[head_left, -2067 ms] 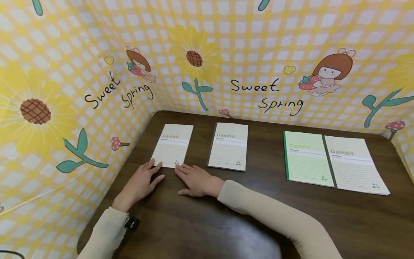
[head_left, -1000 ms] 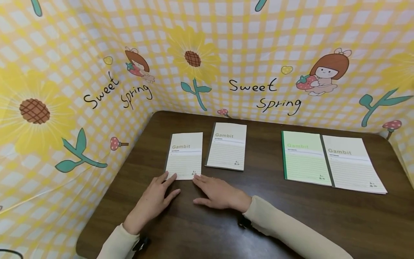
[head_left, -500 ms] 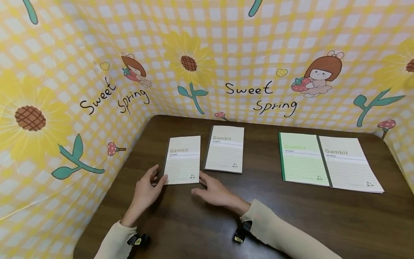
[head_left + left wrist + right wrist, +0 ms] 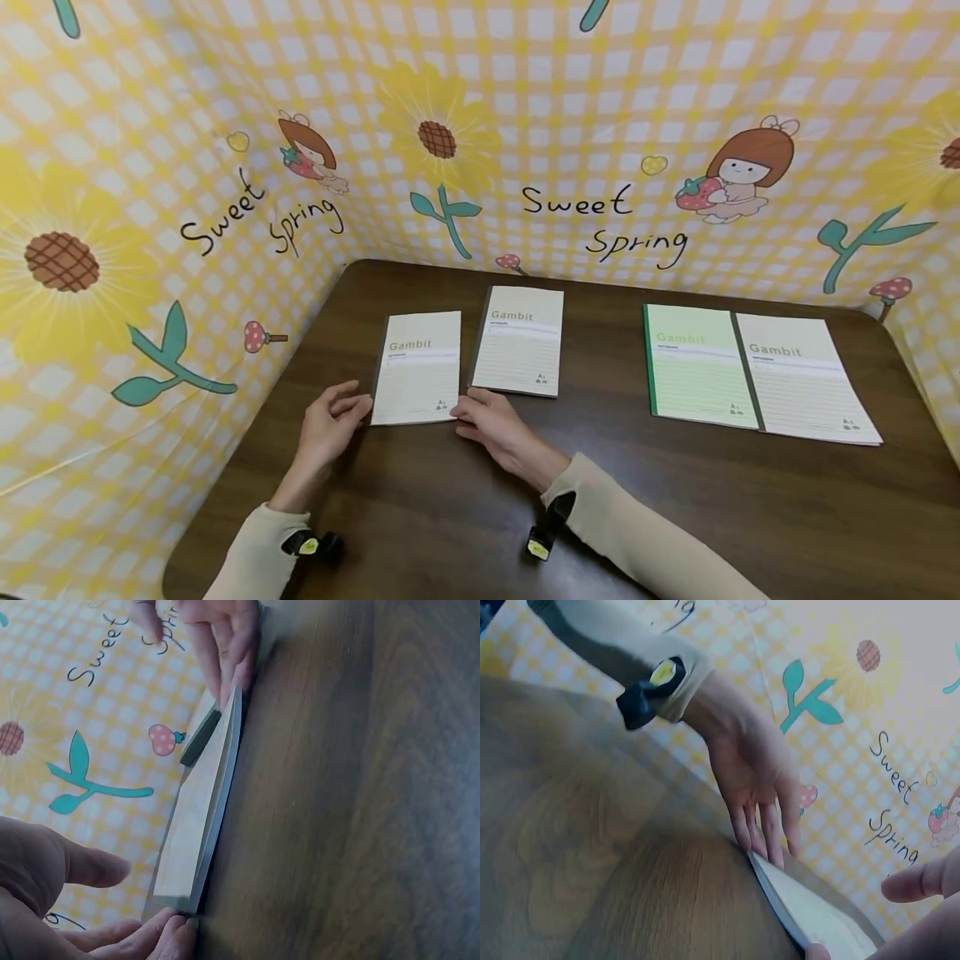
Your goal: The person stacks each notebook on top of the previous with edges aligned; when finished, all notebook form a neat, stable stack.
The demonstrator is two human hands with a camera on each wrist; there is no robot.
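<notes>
A white notebook (image 4: pixel 420 375) with a dark spine and "Gambit" on its cover lies on the dark wooden table. At its lower left corner my left hand (image 4: pixel 330 421) touches the spine side with its fingertips. My right hand (image 4: pixel 502 433) rests its fingers against the lower right corner. In the left wrist view the notebook's page edges (image 4: pixel 202 825) fan slightly, and the left thumb stands apart from the cover. The right wrist view shows the left hand (image 4: pixel 754 769) with extended fingers at the notebook's corner. Just right of it lies a second white notebook (image 4: pixel 519 337).
Farther right, a green notebook (image 4: pixel 697 362) lies beside another white notebook (image 4: pixel 806 375), their edges meeting. A yellow checked cloth (image 4: pixel 585 100) with printed flowers hangs behind and to the left of the table (image 4: pixel 660 500).
The left notebook has come nearer and rightward, closer to the second notebook. My hands followed it, then went from lying flat on its lower edge to its two sides.
</notes>
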